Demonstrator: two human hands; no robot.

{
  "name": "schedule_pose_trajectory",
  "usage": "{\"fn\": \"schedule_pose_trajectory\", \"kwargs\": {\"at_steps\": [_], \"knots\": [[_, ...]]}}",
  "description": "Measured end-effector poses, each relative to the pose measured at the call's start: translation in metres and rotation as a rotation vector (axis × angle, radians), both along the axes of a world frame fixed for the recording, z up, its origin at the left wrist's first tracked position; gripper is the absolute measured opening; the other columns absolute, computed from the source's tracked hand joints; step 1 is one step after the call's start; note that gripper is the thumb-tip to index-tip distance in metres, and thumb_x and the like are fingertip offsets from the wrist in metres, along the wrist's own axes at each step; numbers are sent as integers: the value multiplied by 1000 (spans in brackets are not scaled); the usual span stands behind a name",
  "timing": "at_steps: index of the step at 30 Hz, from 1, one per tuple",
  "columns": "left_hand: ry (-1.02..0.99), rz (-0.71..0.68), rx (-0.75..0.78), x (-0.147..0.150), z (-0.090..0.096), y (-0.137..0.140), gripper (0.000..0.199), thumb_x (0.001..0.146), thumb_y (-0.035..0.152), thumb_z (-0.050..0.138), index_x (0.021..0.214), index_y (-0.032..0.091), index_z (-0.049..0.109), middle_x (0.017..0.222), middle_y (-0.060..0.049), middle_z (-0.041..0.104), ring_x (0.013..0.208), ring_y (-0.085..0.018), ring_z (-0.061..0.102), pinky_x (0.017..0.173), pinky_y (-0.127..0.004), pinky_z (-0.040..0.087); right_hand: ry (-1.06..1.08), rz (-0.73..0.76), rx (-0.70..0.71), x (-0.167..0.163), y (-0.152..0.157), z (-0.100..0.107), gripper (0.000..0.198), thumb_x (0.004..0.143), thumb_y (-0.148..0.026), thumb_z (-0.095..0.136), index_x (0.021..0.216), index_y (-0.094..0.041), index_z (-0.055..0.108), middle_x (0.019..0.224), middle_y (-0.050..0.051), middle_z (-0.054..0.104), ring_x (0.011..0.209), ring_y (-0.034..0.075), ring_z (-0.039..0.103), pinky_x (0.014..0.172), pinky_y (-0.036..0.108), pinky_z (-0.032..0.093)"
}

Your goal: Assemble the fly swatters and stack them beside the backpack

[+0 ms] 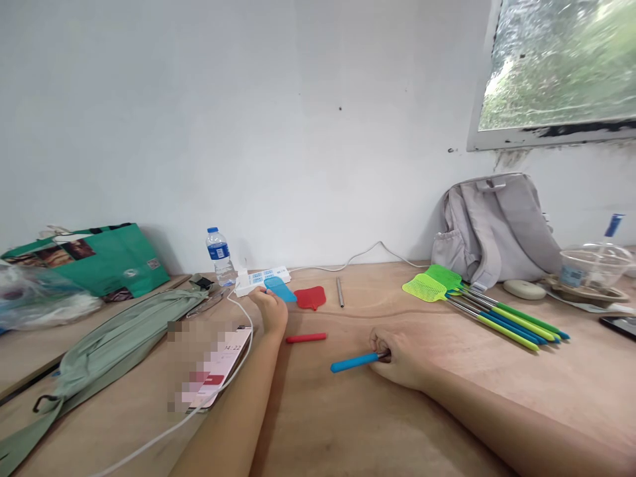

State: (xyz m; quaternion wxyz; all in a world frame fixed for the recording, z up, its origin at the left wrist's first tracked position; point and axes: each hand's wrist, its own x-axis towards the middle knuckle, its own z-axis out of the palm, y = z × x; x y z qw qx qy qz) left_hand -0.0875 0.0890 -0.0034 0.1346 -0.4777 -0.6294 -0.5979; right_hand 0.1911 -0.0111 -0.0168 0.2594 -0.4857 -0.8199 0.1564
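Observation:
My left hand [271,310] is closed at the edge of a blue fly swatter head [279,289], beside the white power strip. My right hand [390,354] grips a fly swatter handle [354,362] with a blue sleeve; a bit of metal rod shows where the fist covers the rest. Between the hands lie a red fly swatter head [310,298], a red handle sleeve [307,338] and a bare metal rod [340,292], all apart from one another. Several whole fly swatters [489,308], with green and yellow-green heads, lie fanned to the right.
A phone [218,368] and white cable lie by my left forearm. Further left are a grey-green strap bag [124,338] and a green bag [114,258]. A water bottle [220,257] and power strip [261,279] stand near the wall; a backpack [497,228] and plastic cup [593,265] sit right.

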Motion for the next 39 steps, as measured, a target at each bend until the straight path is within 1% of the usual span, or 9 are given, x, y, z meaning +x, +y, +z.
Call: {"fn": "schedule_pose_trajectory", "kwargs": {"at_steps": [6,10,13,16,19,24,29,33,39], "knots": [[-37,52,166,20,29,-11,11,81,12,30,87,19,24,95,-9,36,97,-19,41,87,-36,34,258,-3,-23,8,9,1,15,62,-19,47,61,-20,32,51,-6,34,49,9,33,48,21,24],[-130,-236,344,59,62,-38,11,83,19,32,88,22,22,97,-7,39,93,-14,46,77,-27,41,592,36,-90,14,17,1,24,71,-34,43,60,-21,26,56,-4,28,52,11,30,51,23,28],[-320,-517,266,87,77,-65,18,81,26,40,89,23,24,93,-3,45,91,-12,49,74,-24,41,801,60,-116,17,23,1,27,74,-42,33,59,-21,22,54,-4,23,50,12,27,52,27,33],[-567,-736,-166,102,67,-89,21,77,37,46,84,22,33,84,-2,52,80,-13,53,68,-23,41,921,56,-152,16,26,4,30,77,-44,17,57,-21,19,51,-2,22,51,16,32,61,34,39],[-724,-891,-518,107,37,-103,34,65,47,57,75,19,42,69,1,51,66,-12,51,60,-22,38,1059,75,-242,17,26,8,28,77,-38,12,58,-22,25,55,1,31,61,19,43,73,39,41],[-893,-1040,-752,112,-4,-113,43,59,58,58,66,18,42,52,7,38,47,-7,37,49,-20,29,1269,122,-339,18,24,8,22,73,-31,21,65,-21,39,74,5,43,73,20,48,73,36,41],[-708,-1263,-846,115,-3,-119,40,57,48,66,67,16,45,51,8,41,45,-4,32,45,-18,21,1203,73,-508,11,15,9,23,71,-36,22,61,-21,36,62,2,39,42,12,32,41,27,30],[-570,-1342,-891,112,-2,-120,36,58,42,68,69,15,46,51,8,43,44,-3,29,44,-18,19,1186,115,-609,2,8,8,22,69,-37,26,57,-20,33,59,0,40,36,9,28,35,23,23],[-501,-1373,-874,112,-2,-121,37,58,43,68,71,14,48,59,6,48,49,-4,36,47,-18,23,1314,150,-627,1,11,1,21,66,-33,33,51,-19,37,53,-1,42,31,6,30,29,20,22]]}}
